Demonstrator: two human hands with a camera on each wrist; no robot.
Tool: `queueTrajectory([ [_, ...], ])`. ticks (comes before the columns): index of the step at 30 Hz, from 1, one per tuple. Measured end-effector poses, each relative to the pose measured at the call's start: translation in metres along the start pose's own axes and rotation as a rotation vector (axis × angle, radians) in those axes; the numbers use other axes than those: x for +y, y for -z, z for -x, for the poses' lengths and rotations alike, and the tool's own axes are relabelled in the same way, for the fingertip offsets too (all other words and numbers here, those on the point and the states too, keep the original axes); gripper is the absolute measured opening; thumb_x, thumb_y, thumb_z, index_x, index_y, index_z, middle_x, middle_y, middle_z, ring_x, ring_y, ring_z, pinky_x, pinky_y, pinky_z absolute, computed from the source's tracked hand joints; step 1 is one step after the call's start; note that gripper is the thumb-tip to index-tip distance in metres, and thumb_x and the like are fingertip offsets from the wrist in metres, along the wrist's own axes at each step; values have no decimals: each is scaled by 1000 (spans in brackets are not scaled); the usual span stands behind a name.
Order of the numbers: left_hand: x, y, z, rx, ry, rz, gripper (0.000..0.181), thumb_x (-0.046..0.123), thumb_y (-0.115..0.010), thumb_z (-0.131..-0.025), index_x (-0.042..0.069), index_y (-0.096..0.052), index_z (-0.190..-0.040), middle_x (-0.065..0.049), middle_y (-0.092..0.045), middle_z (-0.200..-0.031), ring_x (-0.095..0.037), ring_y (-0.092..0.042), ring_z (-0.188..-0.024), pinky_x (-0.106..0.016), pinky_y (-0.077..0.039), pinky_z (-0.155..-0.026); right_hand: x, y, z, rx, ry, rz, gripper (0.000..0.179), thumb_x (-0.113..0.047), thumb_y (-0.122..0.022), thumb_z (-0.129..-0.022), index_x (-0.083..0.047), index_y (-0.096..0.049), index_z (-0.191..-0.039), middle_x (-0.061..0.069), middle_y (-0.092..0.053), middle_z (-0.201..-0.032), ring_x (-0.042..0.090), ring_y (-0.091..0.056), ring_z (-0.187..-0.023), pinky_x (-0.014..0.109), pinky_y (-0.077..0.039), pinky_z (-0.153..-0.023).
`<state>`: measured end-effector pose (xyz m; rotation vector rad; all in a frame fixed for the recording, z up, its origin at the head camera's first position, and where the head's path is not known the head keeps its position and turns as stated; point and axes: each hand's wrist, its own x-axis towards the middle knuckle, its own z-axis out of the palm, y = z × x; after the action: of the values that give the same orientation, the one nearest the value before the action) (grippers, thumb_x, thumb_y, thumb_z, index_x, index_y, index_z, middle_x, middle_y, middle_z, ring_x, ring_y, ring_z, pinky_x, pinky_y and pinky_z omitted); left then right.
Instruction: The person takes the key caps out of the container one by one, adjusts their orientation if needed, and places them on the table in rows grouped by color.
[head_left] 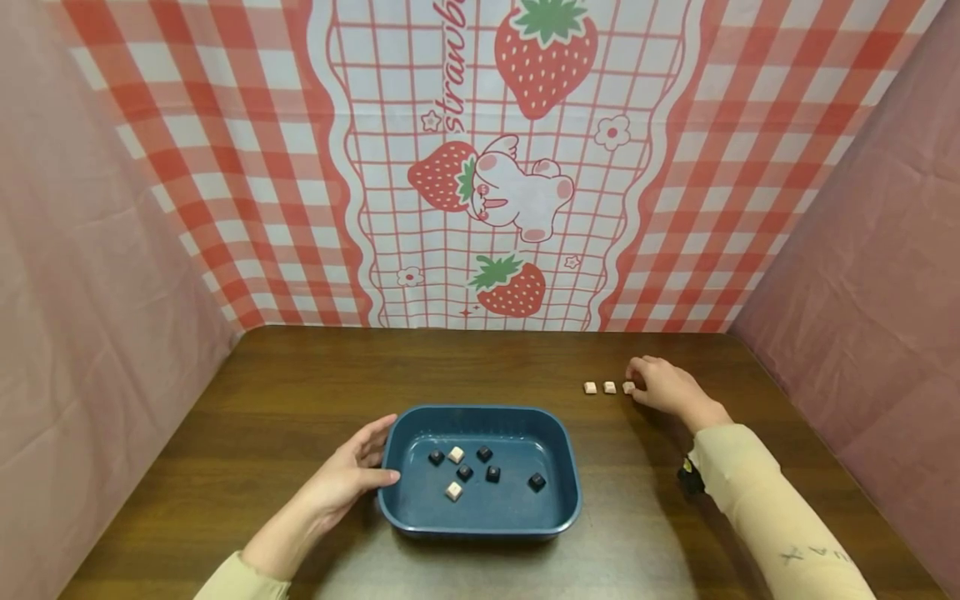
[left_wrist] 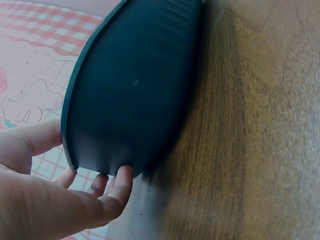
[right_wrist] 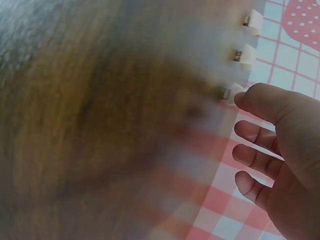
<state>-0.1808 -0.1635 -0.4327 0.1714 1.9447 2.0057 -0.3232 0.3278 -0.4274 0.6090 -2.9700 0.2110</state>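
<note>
Plainly, the right hand point(head_left: 667, 387) is the nearer one to the end cap point(head_left: 628, 388), which sits at its nine o'clock in the head view, right at the fingertips. Thumb and forefinger pinch the cap, parted by little more than its width — the right wrist view shows the thumb touching it, the forefinger hidden — while the other three fingers bend loosely, holding nothing. (Whether the cap is off the table point(head_left: 300, 392) I cannot tell.) Roughly square, it has no clear long axis; its row runs toward nine o'clock through the middle cap point(head_left: 610, 387) and the far cap point(head_left: 590, 387), with gaps between. The tray point(head_left: 510, 510) lies at the right hand's eight o'clock. At the tray's nine o'clock the left hand point(head_left: 348, 475) grips the side, thumb at the rim, fingers curved against the outer wall.

The tray is blue, smooth, round-cornered, probably plastic; inside lie five dark caps point(head_left: 492, 473) and two pale caps point(head_left: 453, 492), blocky little things. The table shows brown wood grain, shiny toward six o'clock. At twelve hangs a red-and-white checked cloth point(head_left: 262, 167), lightly creased.
</note>
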Motion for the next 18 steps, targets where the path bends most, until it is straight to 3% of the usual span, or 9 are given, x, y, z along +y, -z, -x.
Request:
queueTrajectory([
  [18, 1, 0, 1, -6, 4, -7, 79, -9, -61, -81, 2, -21, -148, -28, -30, -145, -37, -44, -122, -32, -45, -87, -33, 29, 0, 87, 29, 55, 24, -20, -74, -75, -9, -60, -92, 6, -59, -87, 23, -53, -77, 42, -43, -62],
])
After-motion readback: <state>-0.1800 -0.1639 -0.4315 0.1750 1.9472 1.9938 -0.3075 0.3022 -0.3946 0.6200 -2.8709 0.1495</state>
